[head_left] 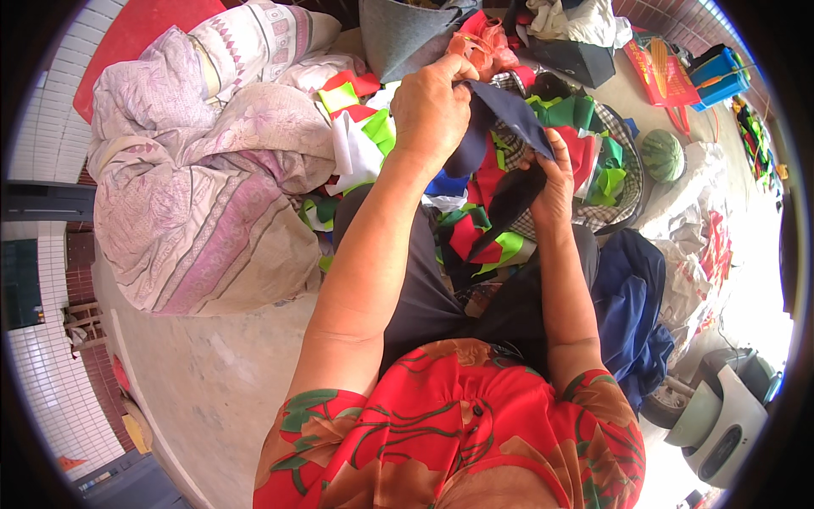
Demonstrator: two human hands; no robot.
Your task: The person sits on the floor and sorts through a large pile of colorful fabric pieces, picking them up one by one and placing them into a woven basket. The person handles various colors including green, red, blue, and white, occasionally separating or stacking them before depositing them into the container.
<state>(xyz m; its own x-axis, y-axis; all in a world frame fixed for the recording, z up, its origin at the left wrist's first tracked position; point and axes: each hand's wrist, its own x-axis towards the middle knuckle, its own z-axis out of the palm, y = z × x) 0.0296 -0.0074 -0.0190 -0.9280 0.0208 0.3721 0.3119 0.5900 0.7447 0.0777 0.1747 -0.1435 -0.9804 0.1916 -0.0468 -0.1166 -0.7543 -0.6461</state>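
Observation:
A dark navy piece of cloth (511, 109) is stretched between my two hands above a heap of fabric scraps. My left hand (432, 110), raised higher and farther out, pinches its upper end. At its lower right corner the fingers of my right hand (553, 176) are closed on the same cloth. Below that hand hangs a black strip of fabric (514, 204); whether it joins the navy piece I cannot tell. Under and around my hands lie scraps in red (485, 181), green, lime, white and blue, partly on a checked cloth (629, 182).
A big bundle in patterned pale bedding (212, 187) fills the left. Farther off stand a grey felt bin (403, 38) and a dark box (577, 61). On the right are a watermelon (662, 155), a red bag (660, 72), navy cloth (629, 310) and a white-and-grey machine (721, 424).

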